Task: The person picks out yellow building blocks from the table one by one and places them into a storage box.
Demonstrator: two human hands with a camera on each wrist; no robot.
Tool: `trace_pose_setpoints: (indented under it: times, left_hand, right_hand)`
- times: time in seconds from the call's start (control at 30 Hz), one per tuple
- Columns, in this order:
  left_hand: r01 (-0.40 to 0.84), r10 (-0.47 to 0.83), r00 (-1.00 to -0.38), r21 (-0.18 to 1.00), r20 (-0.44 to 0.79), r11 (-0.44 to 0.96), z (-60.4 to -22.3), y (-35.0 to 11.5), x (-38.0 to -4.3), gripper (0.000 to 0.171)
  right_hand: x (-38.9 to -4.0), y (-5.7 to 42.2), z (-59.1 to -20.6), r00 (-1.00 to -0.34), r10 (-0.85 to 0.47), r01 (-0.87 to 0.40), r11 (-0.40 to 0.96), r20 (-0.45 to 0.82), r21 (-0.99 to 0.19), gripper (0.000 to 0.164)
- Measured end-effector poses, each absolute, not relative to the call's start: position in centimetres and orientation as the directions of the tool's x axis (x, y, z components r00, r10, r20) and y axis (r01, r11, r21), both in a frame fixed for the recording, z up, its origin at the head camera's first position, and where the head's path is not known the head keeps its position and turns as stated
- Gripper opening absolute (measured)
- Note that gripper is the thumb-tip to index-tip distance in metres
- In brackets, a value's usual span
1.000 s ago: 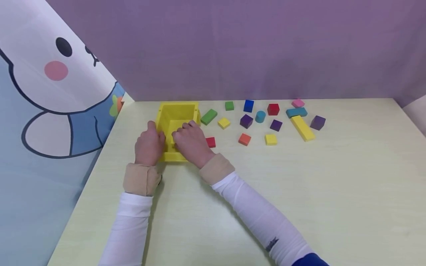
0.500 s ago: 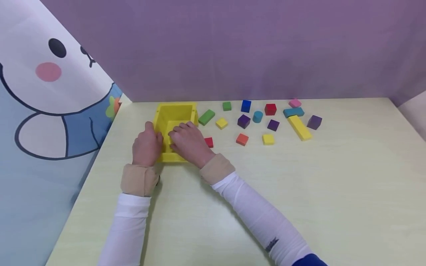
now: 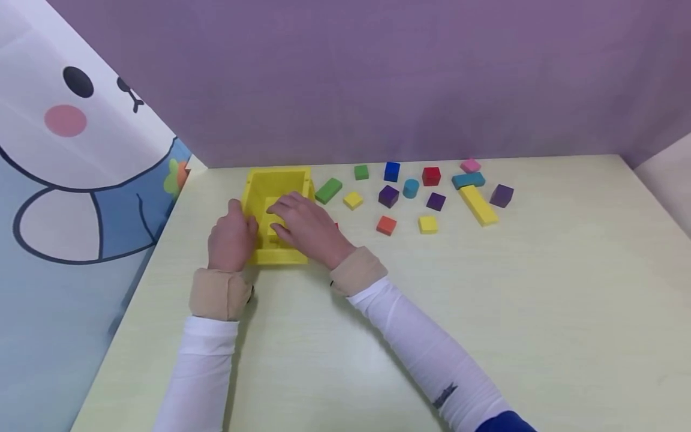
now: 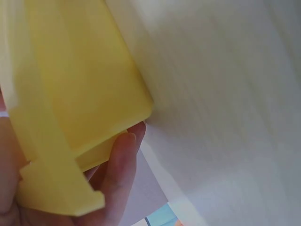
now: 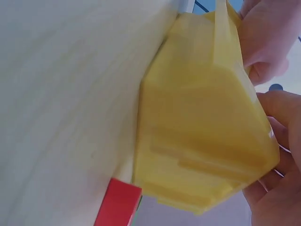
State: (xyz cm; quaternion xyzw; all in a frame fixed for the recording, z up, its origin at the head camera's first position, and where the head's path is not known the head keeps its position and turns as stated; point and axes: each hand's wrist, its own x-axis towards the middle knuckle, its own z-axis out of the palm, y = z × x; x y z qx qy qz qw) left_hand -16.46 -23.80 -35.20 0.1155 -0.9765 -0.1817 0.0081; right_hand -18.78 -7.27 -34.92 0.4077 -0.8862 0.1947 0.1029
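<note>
A yellow plastic bin (image 3: 279, 258) stands at the table's left back. My left hand (image 3: 231, 240) grips its left wall, and the left wrist view shows fingers (image 4: 121, 165) curled round the bin's side (image 4: 89, 75). Over the bin's right wall reaches my right hand (image 3: 312, 231), thumb and fingers apart above the inside. A small yellow shape (image 3: 273, 233), perhaps a block, shows below the thumb. In the right wrist view the right hand (image 5: 289, 115) is at the bin's rim, with no held object visible. A red block (image 5: 117, 202) lies beside the bin, mostly hidden in the head view.
Several coloured blocks lie right of the bin, among them a green bar (image 3: 329, 191), an orange block (image 3: 385, 225), a blue cylinder (image 3: 411, 188) and a long yellow bar (image 3: 478, 205). A purple wall (image 3: 378, 84) rises behind the table (image 3: 486, 312).
My right hand's thumb and fingers have spread apart over the bin, and the hand now covers most of the red block. The left hand keeps its grip. The head view has shifted slightly.
</note>
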Motion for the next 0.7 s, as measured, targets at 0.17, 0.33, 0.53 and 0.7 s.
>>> trace_pose_setpoints:
  times: [0.17, 0.33, 0.53, 0.7]
  left_hand:
    - [-0.227, -0.231, -0.972, 0.358, -0.032, 0.906, -35.2, -23.8, -16.4, 0.03]
    - [-0.228, -0.231, -0.972, 0.36, -0.036, 0.904, -35.2, -23.9, -16.4, 0.031]
    - [-0.24, -0.239, -0.97, 0.358, -0.047, 0.902, -35.2, -23.9, -16.3, 0.031]
    - [-0.251, -0.245, -0.967, 0.358, -0.062, 0.899, -35.1, -23.7, -16.3, 0.033]
  right_hand:
    - [-18.7, -6.8, -34.8, -0.656, -0.671, -0.754, 0.599, 0.346, -0.269, 0.029]
    - [-18.8, -6.3, -34.8, -0.665, -0.653, -0.746, 0.599, 0.362, -0.289, 0.028]
    - [-19.0, -5.7, -34.6, -0.686, -0.616, -0.726, 0.607, 0.387, -0.323, 0.026]
    - [-19.4, -4.9, -34.5, -0.71, -0.578, -0.701, 0.635, 0.403, -0.324, 0.025]
